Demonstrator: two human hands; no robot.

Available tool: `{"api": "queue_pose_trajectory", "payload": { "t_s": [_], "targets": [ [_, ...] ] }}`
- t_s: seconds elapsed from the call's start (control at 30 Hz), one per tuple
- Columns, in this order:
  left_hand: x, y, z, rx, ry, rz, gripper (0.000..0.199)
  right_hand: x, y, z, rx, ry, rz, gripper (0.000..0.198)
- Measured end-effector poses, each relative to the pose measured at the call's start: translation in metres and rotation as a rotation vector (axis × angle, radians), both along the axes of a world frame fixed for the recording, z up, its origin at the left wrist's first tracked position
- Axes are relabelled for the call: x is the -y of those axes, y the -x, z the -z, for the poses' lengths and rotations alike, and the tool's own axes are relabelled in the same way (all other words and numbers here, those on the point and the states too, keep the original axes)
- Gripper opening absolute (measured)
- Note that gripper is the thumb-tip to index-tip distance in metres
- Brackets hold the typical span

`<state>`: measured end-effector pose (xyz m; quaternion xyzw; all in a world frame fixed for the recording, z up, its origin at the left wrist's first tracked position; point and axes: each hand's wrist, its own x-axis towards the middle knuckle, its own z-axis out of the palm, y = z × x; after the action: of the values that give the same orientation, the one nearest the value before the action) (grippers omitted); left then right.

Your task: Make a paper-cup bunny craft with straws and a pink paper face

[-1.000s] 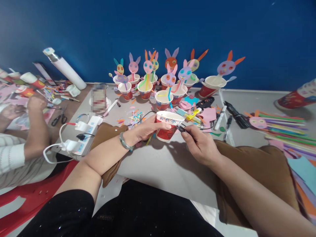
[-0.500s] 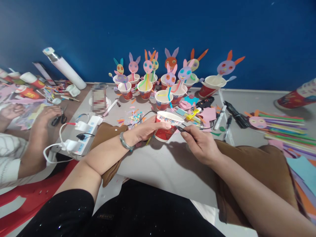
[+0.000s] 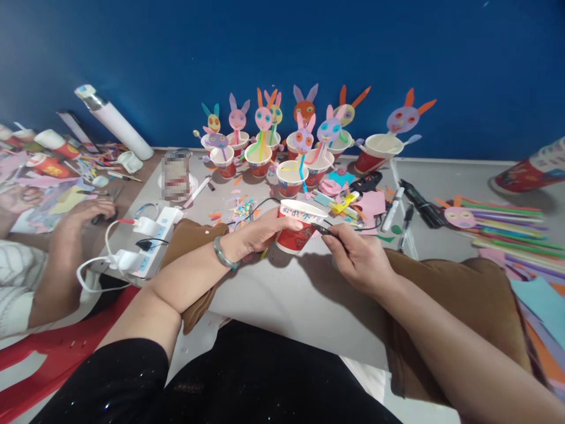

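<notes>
In the head view, my left hand (image 3: pixel 265 232) is closed round a red and white paper cup (image 3: pixel 295 237), its thumb lying along the outer side below the rim. My right hand (image 3: pixel 353 253) grips a slim dark tool (image 3: pixel 321 228) whose tip reaches the cup's right side; its exact kind is unclear. Behind the cup stand several paper cups with rabbit heads on straws, the closest being a purple-faced rabbit cup (image 3: pixel 290 184). Coloured paper scraps (image 3: pixel 245 209) lie beyond my left hand, and a yellow tool (image 3: pixel 345 203) lies beyond my right.
Brown cushions (image 3: pixel 459 318) lie under both my forearms. A white power strip (image 3: pixel 159 241) with plugs and cables stands at the left. Straws (image 3: pixel 507 227), markers (image 3: pixel 392 209) and coloured paper (image 3: pixel 541 306) lie to the right. Another person's hand (image 3: pixel 90 215) is at the left table.
My hands and the cup are almost unchanged, with the tool's tip shifted slightly. At the left, the other person's hand has moved over the scissors.
</notes>
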<state>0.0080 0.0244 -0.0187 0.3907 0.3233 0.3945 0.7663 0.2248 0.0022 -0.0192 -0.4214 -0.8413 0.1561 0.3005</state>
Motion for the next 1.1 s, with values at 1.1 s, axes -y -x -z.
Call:
{"api": "queue_pose_trajectory", "payload": {
  "t_s": [1.1],
  "targets": [
    [0.013, -0.01, 0.005, 0.032, -0.014, -0.011, 0.052, 0.003, 0.005, -0.005, -0.264, 0.221, 0.059, 0.034]
  ]
}}
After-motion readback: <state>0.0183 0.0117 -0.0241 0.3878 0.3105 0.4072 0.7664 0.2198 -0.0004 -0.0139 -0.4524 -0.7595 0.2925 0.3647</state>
